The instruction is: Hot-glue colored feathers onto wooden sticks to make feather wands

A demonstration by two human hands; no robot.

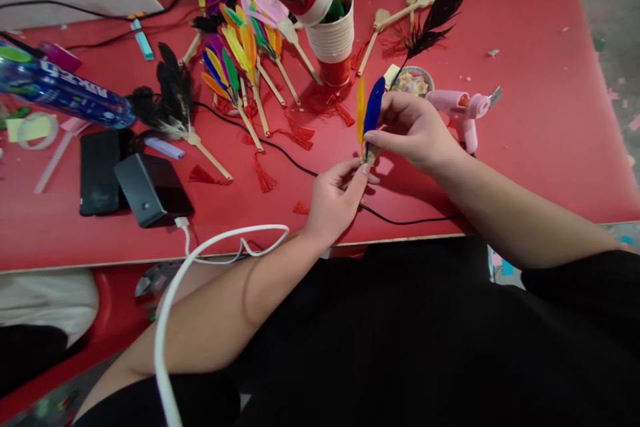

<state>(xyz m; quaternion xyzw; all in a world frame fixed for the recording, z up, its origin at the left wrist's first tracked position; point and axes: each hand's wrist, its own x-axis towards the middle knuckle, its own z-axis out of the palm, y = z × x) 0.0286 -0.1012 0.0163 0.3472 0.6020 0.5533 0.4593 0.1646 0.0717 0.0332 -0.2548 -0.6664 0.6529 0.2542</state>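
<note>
My left hand (336, 201) is closed around a small wooden-handled piece, pinching its pale head (371, 154) between thumb and fingers. A yellow feather (361, 110) stands upright from that head. Pressed beside it is a blue feather (374, 105), its lower part pinched by the thumb and fingers of my right hand (420, 132). Most of the handle is hidden by my left hand; a red tassel (301, 208) shows just left of it. Behind my right hand, a long black feather (440, 13) slants up from near a small bowl of feathers (411, 82).
A pink glue gun (463, 107) stands right of my right hand. Finished feather sticks (250, 67) with red tassels lie left of stacked paper cups (330, 40). Further left are a blue bottle (65, 90), a phone (103, 173) and a power bank (153, 190) with a white cable (173, 293).
</note>
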